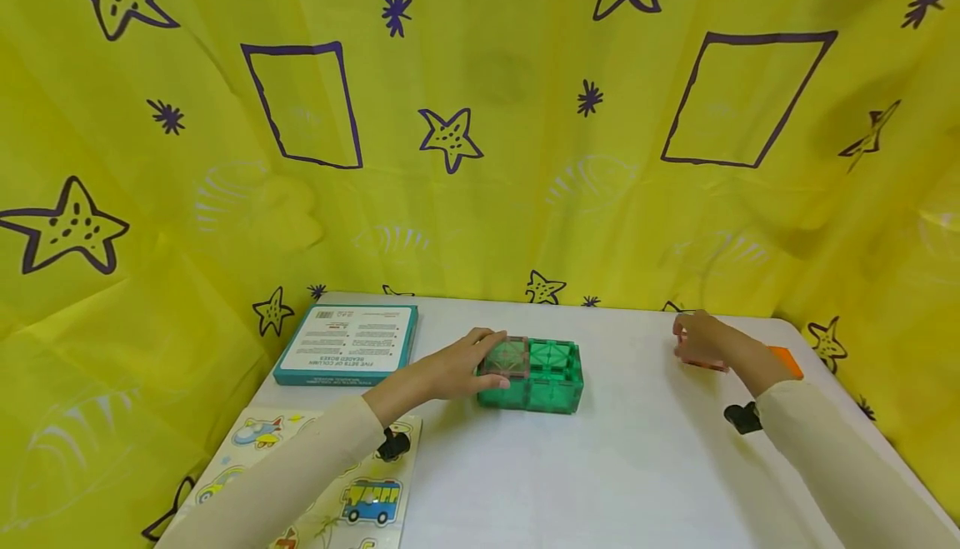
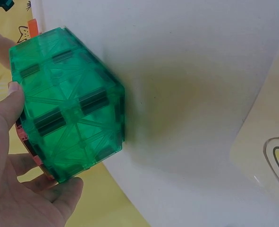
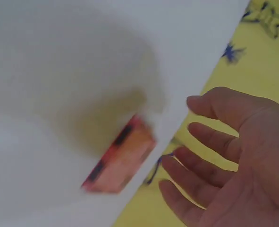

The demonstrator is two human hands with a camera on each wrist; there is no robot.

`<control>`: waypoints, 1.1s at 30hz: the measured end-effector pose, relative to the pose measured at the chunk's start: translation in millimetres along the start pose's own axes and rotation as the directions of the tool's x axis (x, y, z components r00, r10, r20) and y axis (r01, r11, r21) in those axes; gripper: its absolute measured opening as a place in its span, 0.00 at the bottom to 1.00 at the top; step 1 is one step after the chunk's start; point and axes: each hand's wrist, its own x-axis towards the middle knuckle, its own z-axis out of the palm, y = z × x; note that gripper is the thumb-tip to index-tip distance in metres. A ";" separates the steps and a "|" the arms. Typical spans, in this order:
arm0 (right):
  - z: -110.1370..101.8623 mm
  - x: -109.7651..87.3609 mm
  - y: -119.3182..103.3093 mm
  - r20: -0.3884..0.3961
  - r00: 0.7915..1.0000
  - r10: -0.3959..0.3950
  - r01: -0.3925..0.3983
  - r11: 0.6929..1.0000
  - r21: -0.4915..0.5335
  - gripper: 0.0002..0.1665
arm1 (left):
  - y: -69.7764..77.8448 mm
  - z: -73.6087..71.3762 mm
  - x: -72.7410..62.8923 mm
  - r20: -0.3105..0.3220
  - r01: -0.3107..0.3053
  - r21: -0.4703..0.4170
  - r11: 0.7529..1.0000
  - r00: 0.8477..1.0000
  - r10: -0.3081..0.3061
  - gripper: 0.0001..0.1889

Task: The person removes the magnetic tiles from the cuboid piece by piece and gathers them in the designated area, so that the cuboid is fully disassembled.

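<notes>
A box shape built of translucent green magnetic tiles stands on the white table. One red tile lies over the left part of its top. My left hand grips the box's left end, thumb on the near side and fingers around the far side, as the left wrist view also shows. Toward the table's far right, my right hand hovers by another red tile, slightly blurred. Its fingers are spread and loosely bent, apart from that tile, with nothing in them.
An orange tile lies right of the right hand, partly behind the forearm. At the left are a teal-edged boxed set and a vehicle puzzle board, partly covered by the left sleeve. A yellow patterned curtain surrounds the table.
</notes>
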 end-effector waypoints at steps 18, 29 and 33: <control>32.1 -6.4 -130.3 0.228 0.966 -0.124 0.001 0.880 0.475 0.39 | 1.5 -1.8 -1.0 0.004 -0.003 0.009 1.000 1.000 0.003 0.44; 48.9 -9.7 -139.0 0.226 0.969 -0.103 -0.037 0.840 0.541 0.42 | 0.6 -2.1 -0.1 0.005 -0.004 0.009 1.000 1.000 0.004 0.44; 49.4 -10.5 -137.4 0.229 0.968 -0.104 -0.044 0.825 0.564 0.41 | 0.0 -0.5 -0.1 0.003 -0.007 0.004 1.000 1.000 0.007 0.44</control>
